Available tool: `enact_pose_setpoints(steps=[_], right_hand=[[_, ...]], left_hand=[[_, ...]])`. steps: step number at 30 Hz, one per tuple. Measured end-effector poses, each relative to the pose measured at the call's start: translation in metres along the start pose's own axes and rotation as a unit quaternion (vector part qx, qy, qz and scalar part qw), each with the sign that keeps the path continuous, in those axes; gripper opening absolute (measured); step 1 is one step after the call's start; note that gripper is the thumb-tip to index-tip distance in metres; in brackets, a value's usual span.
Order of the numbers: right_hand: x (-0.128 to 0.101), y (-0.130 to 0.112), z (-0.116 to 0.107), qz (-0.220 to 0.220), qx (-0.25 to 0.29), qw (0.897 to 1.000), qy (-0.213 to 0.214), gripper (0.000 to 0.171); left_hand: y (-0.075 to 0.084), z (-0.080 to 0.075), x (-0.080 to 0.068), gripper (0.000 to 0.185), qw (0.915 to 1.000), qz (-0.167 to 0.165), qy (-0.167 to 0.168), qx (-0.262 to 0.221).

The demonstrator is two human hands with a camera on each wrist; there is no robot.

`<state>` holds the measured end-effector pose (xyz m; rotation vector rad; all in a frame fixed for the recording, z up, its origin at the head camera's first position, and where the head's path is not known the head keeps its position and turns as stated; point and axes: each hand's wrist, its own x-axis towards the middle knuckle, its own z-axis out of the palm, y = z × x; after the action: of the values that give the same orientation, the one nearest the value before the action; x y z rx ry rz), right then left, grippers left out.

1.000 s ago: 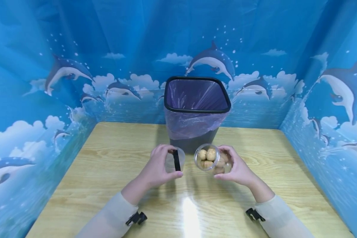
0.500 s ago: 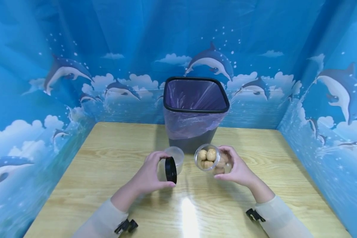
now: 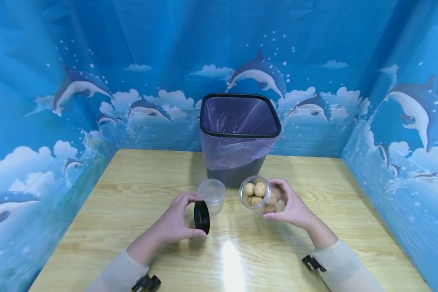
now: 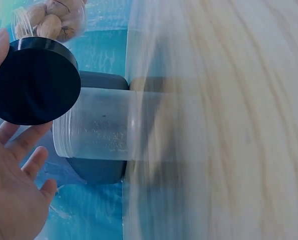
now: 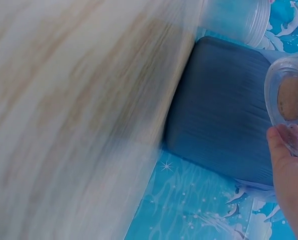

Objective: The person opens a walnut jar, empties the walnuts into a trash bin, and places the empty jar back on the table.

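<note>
A round black lid (image 3: 202, 217) is pinched between the thumb and fingers of my left hand (image 3: 171, 221), tilted on edge above the table. Just behind it an uncapped clear jar (image 3: 212, 196) stands upright; the left wrist view shows small crumbs inside this clear jar (image 4: 103, 125). My right hand (image 3: 295, 207) grips a second clear jar (image 3: 253, 205), tipped with its open mouth toward the left. Several walnuts (image 3: 260, 189) lie inside that tipped jar. In the right wrist view, only part of my right hand (image 5: 291, 190) shows at the edge.
A dark trash bin (image 3: 233, 175) with a black rim and a purple liner (image 3: 237, 152) stands behind the jars. The wooden table (image 3: 146, 178) is bordered by blue dolphin-print curtains (image 3: 149, 48) at the back and both sides.
My left hand has moved left and toward me with the black lid, away from the standing jar, uncovering it. The right hand with the walnut jar has stayed nearly still.
</note>
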<state>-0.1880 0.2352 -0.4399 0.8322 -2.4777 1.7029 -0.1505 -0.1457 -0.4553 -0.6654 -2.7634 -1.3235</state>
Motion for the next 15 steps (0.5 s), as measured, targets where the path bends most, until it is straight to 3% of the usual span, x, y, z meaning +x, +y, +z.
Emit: enact_pose_setpoints(steps=[7, 15], right_hand=[[-0.001, 0.001, 0.0, -0.006, -0.001, 1.0, 0.001, 0.092], [-0.001, -0.002, -0.001, 0.001, 0.0, 1.0, 0.002, 0.092]], left_hand=[[-0.012, -0.003, -0.007, 0.09, 0.9997, -0.019, -0.009, 0.011], [-0.019, -0.003, -0.009, 0.083, 0.9978, -0.045, -0.048, 0.002]])
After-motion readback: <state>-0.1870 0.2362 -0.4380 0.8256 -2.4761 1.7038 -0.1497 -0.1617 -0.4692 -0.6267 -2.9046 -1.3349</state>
